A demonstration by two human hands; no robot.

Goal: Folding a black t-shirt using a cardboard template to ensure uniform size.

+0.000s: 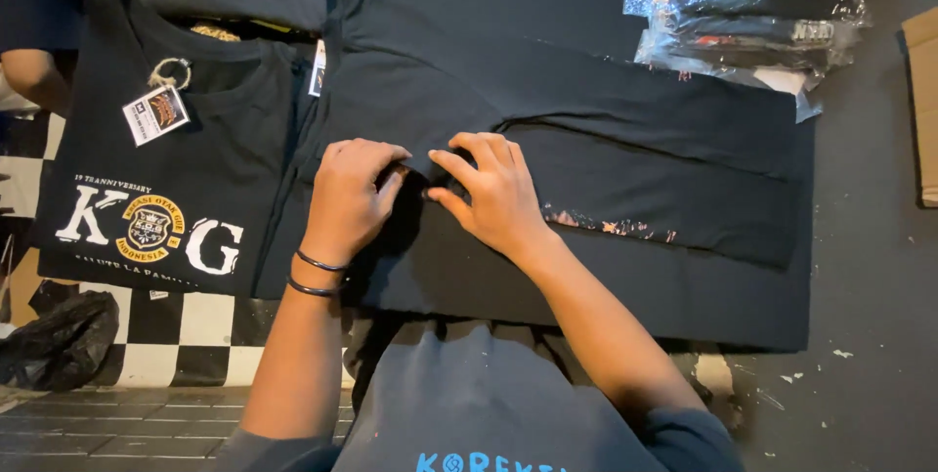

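Two bare hands meet at the middle of a black long-sleeved shirt (606, 237) spread flat on a dark work surface (870, 267), its long axis running left to right across the view and its sleeve (655, 115) folded across the body toward the right. The left hand (354, 193), two dark bangles (315, 275) at the wrist, is curled with its fingers drawn together, pinching the cloth at a fold. The right hand (493, 193) lies just beside it, fingers bent and pressing down on the same fold; the two nearly touch, and neither is clearly nearer the garment's centre. Most of the shirt extends to the right of the hands. To the left lies a black printed T-shirt (166, 179) with a hang tag (156, 112); bagged garments (752, 8) are stacked at upper right.
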